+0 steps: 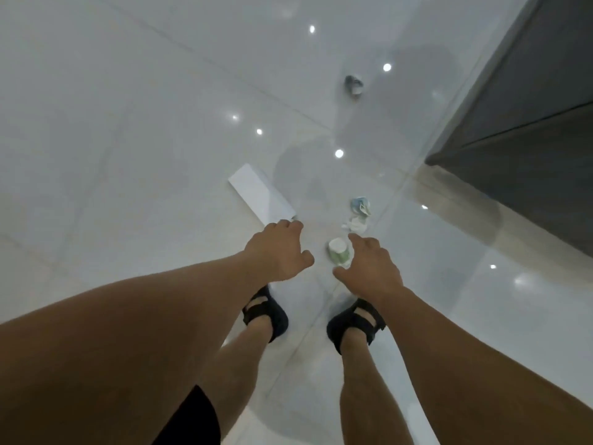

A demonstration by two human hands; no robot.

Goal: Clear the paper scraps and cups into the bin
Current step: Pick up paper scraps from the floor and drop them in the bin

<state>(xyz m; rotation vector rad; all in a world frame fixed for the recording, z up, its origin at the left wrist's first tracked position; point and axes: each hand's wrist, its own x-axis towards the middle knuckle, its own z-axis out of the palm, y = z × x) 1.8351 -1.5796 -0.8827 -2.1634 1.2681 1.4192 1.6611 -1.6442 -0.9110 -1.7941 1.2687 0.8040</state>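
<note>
Left hand [278, 250], right hand [369, 268] outstretched downward

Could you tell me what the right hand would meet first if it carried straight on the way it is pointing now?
Most likely the white-and-green cup, which shows between the thumb and forefinger of the right hand. The crumpled paper scraps lie just beyond it. Depth is unclear from above.

The floor tiles [128, 123] were polished and glossy, mirroring points of light, while the flat paper sheet [260, 194] looked smooth and matt, the crumpled scraps [356, 223] creased and papery, the cup [338, 253] matt, and the dark cabinet [529, 123] dull and smooth.
</note>
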